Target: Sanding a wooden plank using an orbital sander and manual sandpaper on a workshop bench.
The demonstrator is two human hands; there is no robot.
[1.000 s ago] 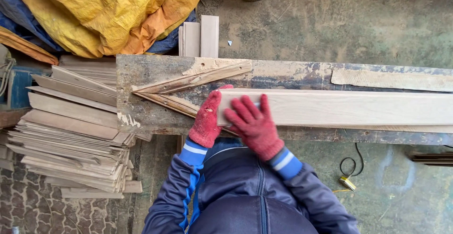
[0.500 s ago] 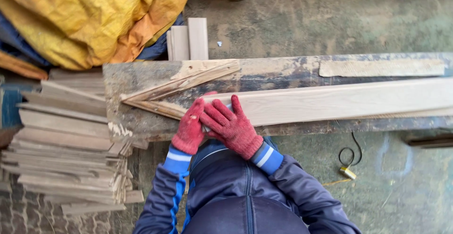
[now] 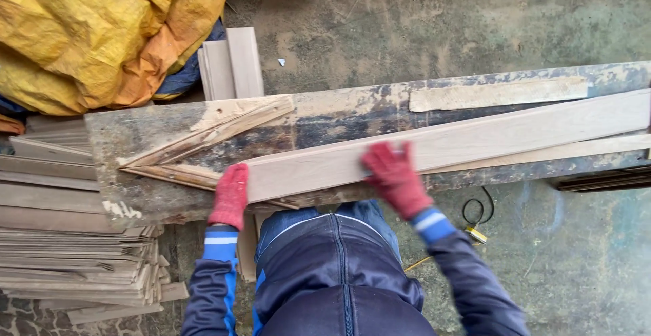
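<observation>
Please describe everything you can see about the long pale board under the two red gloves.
The long pale board looks like planed light wood with faint grain. It lies flat and slightly slanted on the worn workbench, running past the right edge of the picture. The left hand presses its near end; the right hand rests on its face and near edge.

Person seen from above wearing red knitted gloves on the left hand (image 3: 230, 195) and right hand (image 3: 395, 179), navy jacket, blue cuffs with white stripes.
</observation>
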